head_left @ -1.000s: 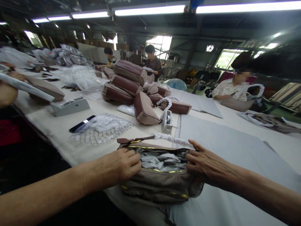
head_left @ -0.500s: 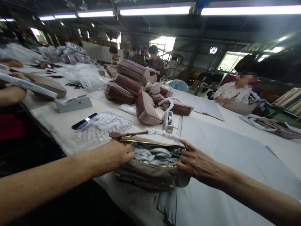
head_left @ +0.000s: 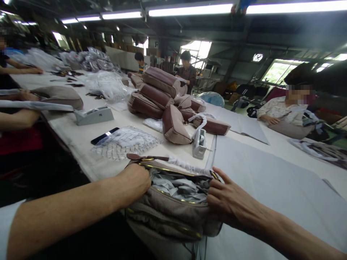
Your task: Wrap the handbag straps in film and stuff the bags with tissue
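Observation:
A taupe ribbed handbag point(head_left: 165, 215) with gold zips sits in front of me at the table's near edge, its top unzipped. Crumpled pale paper point(head_left: 180, 186) fills the opening. At the bag's left end, my left hand point(head_left: 135, 182) is curled over the rim, its fingertips hidden inside. My right hand point(head_left: 226, 196) grips the right end beside the zip, index finger stretched along the edge by the strap's fitting. Behind the opening lies the brown strap, partly wrapped in white material point(head_left: 187, 165).
Beyond the bag stand a tape dispenser point(head_left: 200, 144), a phone point(head_left: 105, 136) on patterned plastic, and a pile of similar bags point(head_left: 155, 96). Another grey dispenser point(head_left: 93, 115) is to the left. Grey sheets point(head_left: 260, 173) cover the right side. Several co-workers are around the table.
The handbag and both hands sit slightly lower in view, and the bag's front tips more toward me. My left hand has gone deeper into the opening, hiding its fingers. The view has shifted left.

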